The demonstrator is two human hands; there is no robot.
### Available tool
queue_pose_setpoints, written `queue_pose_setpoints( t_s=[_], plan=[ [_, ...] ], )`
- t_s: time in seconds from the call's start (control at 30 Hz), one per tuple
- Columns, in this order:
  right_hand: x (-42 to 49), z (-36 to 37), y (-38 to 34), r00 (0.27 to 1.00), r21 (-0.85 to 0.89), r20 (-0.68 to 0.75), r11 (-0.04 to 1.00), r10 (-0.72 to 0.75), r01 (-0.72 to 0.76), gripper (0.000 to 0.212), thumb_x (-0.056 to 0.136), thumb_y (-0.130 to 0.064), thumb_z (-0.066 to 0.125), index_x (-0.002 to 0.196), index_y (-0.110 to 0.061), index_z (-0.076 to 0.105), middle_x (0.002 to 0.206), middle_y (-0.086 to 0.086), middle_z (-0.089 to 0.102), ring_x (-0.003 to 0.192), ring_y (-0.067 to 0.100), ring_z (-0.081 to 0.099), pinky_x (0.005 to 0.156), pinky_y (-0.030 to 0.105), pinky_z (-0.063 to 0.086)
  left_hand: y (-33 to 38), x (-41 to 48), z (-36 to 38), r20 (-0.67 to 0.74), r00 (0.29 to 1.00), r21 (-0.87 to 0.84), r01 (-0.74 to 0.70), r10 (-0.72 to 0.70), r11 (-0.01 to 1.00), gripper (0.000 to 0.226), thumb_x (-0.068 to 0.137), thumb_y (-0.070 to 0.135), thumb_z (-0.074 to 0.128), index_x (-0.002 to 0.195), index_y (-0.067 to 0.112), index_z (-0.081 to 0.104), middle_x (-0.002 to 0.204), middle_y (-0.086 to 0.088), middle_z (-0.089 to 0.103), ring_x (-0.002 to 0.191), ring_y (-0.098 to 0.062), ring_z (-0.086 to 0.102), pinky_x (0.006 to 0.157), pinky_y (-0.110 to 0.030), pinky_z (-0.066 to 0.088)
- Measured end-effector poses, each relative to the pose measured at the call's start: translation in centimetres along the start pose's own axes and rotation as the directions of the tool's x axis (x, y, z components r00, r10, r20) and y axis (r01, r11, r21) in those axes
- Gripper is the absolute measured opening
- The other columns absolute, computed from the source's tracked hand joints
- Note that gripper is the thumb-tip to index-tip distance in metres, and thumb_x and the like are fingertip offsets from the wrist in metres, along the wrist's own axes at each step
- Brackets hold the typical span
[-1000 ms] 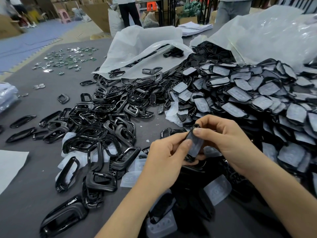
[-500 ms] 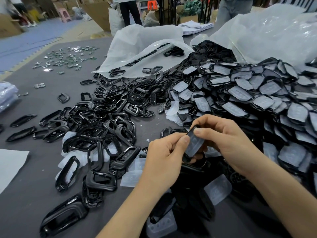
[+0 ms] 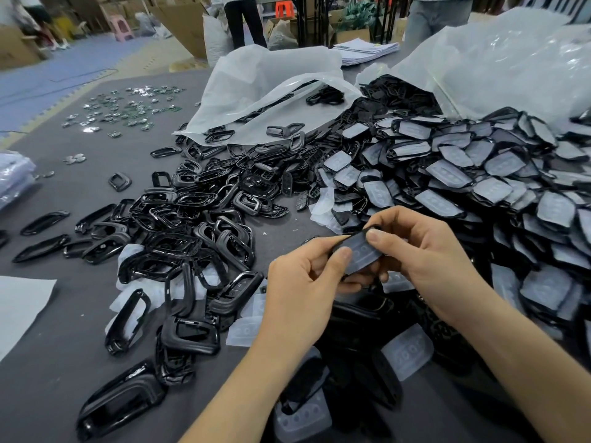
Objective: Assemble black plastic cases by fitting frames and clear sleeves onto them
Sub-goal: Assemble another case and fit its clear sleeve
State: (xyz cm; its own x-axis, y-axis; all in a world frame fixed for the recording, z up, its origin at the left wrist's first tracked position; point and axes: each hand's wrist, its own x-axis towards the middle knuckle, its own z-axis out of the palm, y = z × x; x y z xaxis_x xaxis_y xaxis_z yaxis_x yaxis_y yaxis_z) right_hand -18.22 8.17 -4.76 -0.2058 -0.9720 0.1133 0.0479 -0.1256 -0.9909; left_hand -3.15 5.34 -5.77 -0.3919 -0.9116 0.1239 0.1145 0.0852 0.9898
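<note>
Both hands hold one black plastic case (image 3: 361, 252) with a clear sleeve over its face, just above the table's middle. My left hand (image 3: 300, 289) pinches its lower left end, thumb on the sleeve. My right hand (image 3: 415, 251) grips its upper right end, thumb pressing the top face. A heap of black frames (image 3: 192, 225) lies to the left. A big pile of sleeved cases (image 3: 463, 180) spreads to the right. Loose clear sleeves (image 3: 407, 350) lie below my hands.
The grey table (image 3: 64, 362) carries two white plastic bags (image 3: 271, 81) at the back, small metal parts (image 3: 124, 107) far left, and a white sheet (image 3: 19, 308) at the left edge. People stand beyond the table near cardboard boxes.
The case has tilted from nearly upright to lying flatter between my hands, sleeve face up. Both hands stay in about the same place.
</note>
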Motion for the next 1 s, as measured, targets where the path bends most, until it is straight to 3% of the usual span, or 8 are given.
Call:
queue_pose_setpoints(
  t_s=[0.23, 0.4, 0.47, 0.53, 0.63, 0.73, 0.9, 1.0],
  plan=[
    [-0.1, 0.1, -0.1, 0.999, -0.097, 0.011, 0.994, -0.039, 0.04, 0.005, 0.088, -0.007, 0.06, 0.083, -0.009, 0.061, 0.065, -0.003, 0.062, 0.048, 0.014, 0.058, 0.045, 0.024, 0.048, -0.3, 0.1, -0.4, -0.027, 0.999, 0.104, -0.042, 0.045, 0.994, 0.024, 0.098, 0.009, 0.051, 0.09, 0.022, 0.07, 0.074, -0.004, 0.075, 0.065, -0.018, 0.073, 0.058, -0.021, 0.057],
    [-0.3, 0.2, -0.1, 1.0, -0.13, 0.009, 0.991, -0.018, 0.019, 0.011, 0.09, -0.005, 0.059, 0.093, -0.011, 0.051, 0.061, 0.003, 0.061, 0.039, 0.021, 0.055, 0.036, 0.026, 0.044, -0.4, 0.3, -0.8, -0.039, 0.998, 0.245, -0.031, 0.042, 0.969, 0.037, 0.094, 0.039, 0.046, 0.093, 0.012, 0.071, 0.077, -0.006, 0.074, 0.065, -0.014, 0.073, 0.062, -0.036, 0.06],
    [-0.2, 0.1, -0.3, 1.0, -0.119, 0.003, 0.993, -0.001, 0.001, 0.012, 0.09, -0.004, 0.06, 0.092, -0.012, 0.051, 0.058, 0.006, 0.058, 0.038, 0.02, 0.054, 0.034, 0.025, 0.042, -0.2, 0.3, -1.2, 0.022, 0.991, 0.339, -0.131, 0.131, 0.932, 0.039, 0.093, 0.05, 0.047, 0.11, 0.024, 0.07, 0.092, 0.005, 0.074, 0.077, -0.001, 0.069, 0.069, -0.028, 0.058],
    [-0.1, -0.1, -0.5, 1.0, -0.088, -0.015, 0.996, 0.027, -0.028, 0.009, 0.089, -0.002, 0.059, 0.088, -0.009, 0.055, 0.054, 0.009, 0.056, 0.036, 0.018, 0.051, 0.033, 0.023, 0.039, 0.3, 0.4, -1.5, 0.155, 0.967, 0.405, -0.25, 0.203, 0.879, 0.038, 0.091, 0.048, 0.057, 0.127, 0.035, 0.058, 0.122, 0.017, 0.065, 0.107, 0.009, 0.058, 0.087, -0.015, 0.049],
    [0.0, -0.3, -0.6, 0.991, 0.024, -0.043, 0.992, 0.125, -0.124, 0.009, 0.089, 0.0, 0.057, 0.082, -0.006, 0.057, 0.046, 0.004, 0.053, 0.032, 0.012, 0.044, 0.032, 0.016, 0.033, 0.2, 0.7, -1.6, 0.31, 0.904, 0.486, -0.416, 0.294, 0.769, 0.04, 0.09, 0.012, 0.065, 0.128, 0.024, 0.06, 0.136, 0.013, 0.055, 0.131, 0.001, 0.044, 0.109, -0.018, 0.035],
    [0.2, -0.3, -0.8, 0.965, 0.11, -0.03, 0.96, 0.261, -0.256, 0.008, 0.087, -0.006, 0.059, 0.079, -0.007, 0.06, 0.047, 0.003, 0.051, 0.033, 0.009, 0.043, 0.031, 0.015, 0.031, 0.2, 0.5, -1.3, 0.282, 0.91, 0.449, -0.404, 0.303, 0.797, 0.036, 0.087, -0.008, 0.06, 0.115, 0.013, 0.069, 0.123, 0.011, 0.062, 0.123, -0.001, 0.054, 0.105, -0.02, 0.041],
    [0.0, -0.7, -1.4, 0.971, 0.188, 0.081, 0.953, 0.227, -0.238, 0.028, 0.067, -0.034, 0.069, 0.083, -0.011, 0.067, 0.055, 0.0, 0.05, 0.038, 0.009, 0.042, 0.034, 0.015, 0.031, 0.4, 0.6, -1.7, 0.123, 0.981, 0.249, -0.179, 0.152, 0.952, 0.032, 0.092, 0.004, 0.059, 0.099, 0.034, 0.069, 0.08, 0.019, 0.071, 0.075, 0.008, 0.059, 0.073, -0.006, 0.041],
    [0.0, -0.5, -1.3, 0.988, 0.126, 0.102, 0.984, 0.117, -0.13, 0.026, 0.063, -0.033, 0.072, 0.084, -0.019, 0.075, 0.052, -0.005, 0.045, 0.04, 0.009, 0.035, 0.038, 0.017, 0.028, 0.3, 0.8, -1.8, 0.09, 0.993, 0.053, -0.081, 0.076, 0.995, 0.023, 0.09, 0.014, 0.061, 0.095, 0.032, 0.074, 0.089, 0.006, 0.075, 0.088, -0.01, 0.068, 0.086, -0.022, 0.05]
  ],
)
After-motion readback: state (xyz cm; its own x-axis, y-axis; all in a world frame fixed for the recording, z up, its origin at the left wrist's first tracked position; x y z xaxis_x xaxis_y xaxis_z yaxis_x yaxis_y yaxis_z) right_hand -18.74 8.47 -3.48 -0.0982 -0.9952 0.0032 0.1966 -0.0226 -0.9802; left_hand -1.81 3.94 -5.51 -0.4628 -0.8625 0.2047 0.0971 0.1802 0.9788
